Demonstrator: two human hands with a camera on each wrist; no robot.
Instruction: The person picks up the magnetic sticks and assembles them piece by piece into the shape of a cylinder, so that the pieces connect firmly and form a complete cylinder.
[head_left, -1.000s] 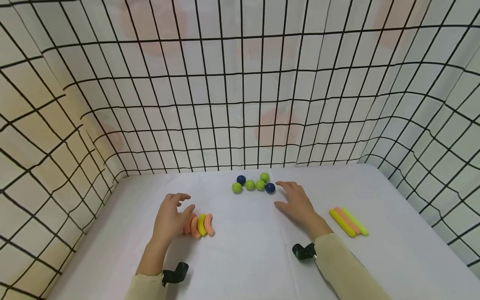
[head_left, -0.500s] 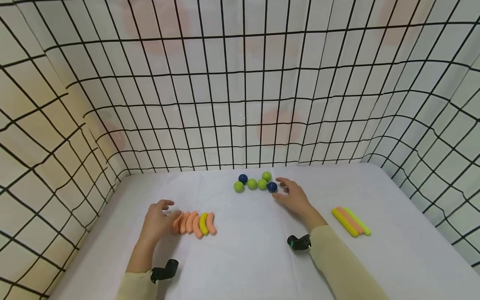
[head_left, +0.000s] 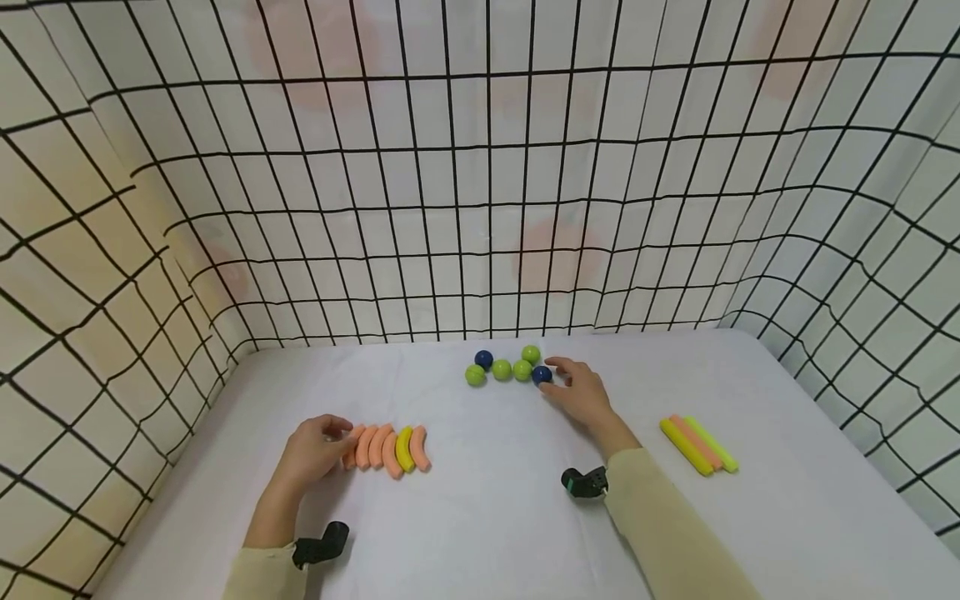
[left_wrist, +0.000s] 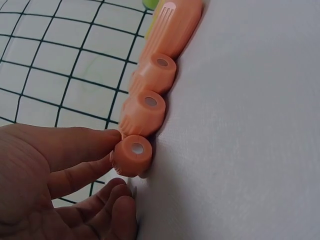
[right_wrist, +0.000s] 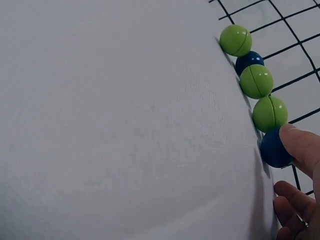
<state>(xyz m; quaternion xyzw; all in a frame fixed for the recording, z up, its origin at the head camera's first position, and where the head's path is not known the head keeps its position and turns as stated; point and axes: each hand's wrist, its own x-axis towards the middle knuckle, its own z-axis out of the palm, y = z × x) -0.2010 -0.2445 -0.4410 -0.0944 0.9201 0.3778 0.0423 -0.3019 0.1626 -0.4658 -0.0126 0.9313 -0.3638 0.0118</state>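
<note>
My left hand [head_left: 309, 452] pinches the leftmost curved orange banana-shaped piece [left_wrist: 134, 159] between thumb and fingers. That piece stands at the end of a row of similar orange pieces [head_left: 375, 447], with one yellow curved piece [head_left: 405, 448] near the right end. In the left wrist view, the neighbouring orange piece [left_wrist: 145, 115] lies against it. My right hand [head_left: 585, 398] pinches a dark blue ball [right_wrist: 275, 149], thumb on its near side; the index finger is mostly hidden in the right wrist view. Touching that ball is a green ball [right_wrist: 270, 114].
More green balls [head_left: 502, 369] and another dark blue ball [head_left: 483, 359] lie at the back of the white tabletop [head_left: 480, 500]. Yellow, orange and lime sticks [head_left: 697, 444] lie at the right. A black wire grid [head_left: 487, 208] stands behind and along both sides.
My left hand has moved left and down along the row to its leftmost piece, uncovering the other orange pieces. My right hand has come slightly left, its fingers closing around the dark blue ball.
</note>
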